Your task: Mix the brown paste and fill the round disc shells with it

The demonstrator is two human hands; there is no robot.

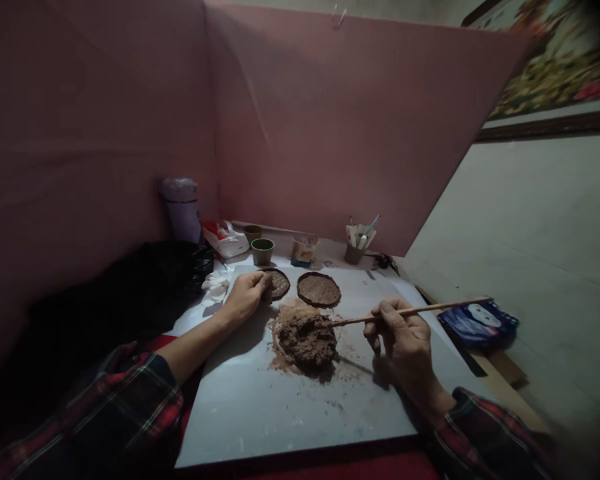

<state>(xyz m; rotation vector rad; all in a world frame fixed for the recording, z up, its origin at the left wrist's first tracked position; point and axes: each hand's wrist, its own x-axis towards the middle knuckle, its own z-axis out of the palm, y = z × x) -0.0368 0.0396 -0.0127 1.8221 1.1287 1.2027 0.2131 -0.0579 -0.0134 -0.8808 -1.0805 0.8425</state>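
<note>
A lumpy mound of brown clay [307, 339] lies on the white board [260, 413], with wet smears around it. My right hand [403, 337] grips a long thin wooden stick [440, 307], whose tip touches or hangs just over the mound's right side. Up and to the left, my left hand [250, 293] is closed, fingertips pinched at the left edge of a dark-rimmed round piece [280, 284]; what lies between them is too small to make out. Beside it rests another round brown disc [319, 289] with a raised rim.
Behind the discs stand a green-rimmed cup [263, 252], a clay-stained cup [304, 251] and a pen holder [355, 253]. A black plastic bag [130, 287] and white crumpled tissue [215, 287] are at left. A blue packet [480, 325] lies at right.
</note>
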